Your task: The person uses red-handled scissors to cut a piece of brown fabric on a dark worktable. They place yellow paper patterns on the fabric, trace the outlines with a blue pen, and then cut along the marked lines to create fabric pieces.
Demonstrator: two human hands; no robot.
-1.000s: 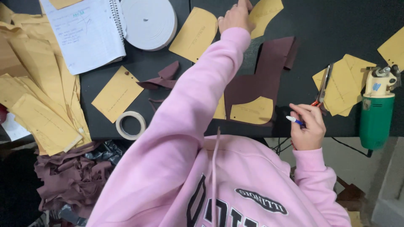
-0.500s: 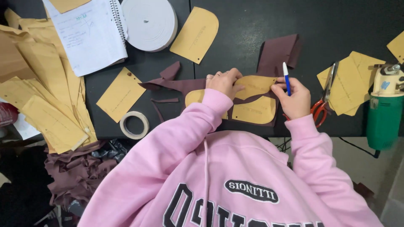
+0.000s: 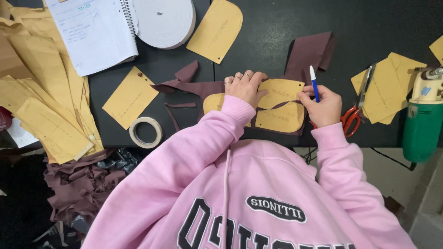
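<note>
Left hand point(image 3: 243, 86) settled, pattern point(image 3: 277, 94) under fingers point(image 3: 238, 79)

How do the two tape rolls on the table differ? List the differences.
The big white roll at the top edge is thickly wound, with only a tiny hole in its middle; the small tape ring near the front edge is thin, with a wide open centre. The big roll lies against the notebook; the small ring lies apart, just below a yellow card. Both are pale, lie flat on the black table, and neither hand touches them.
</note>
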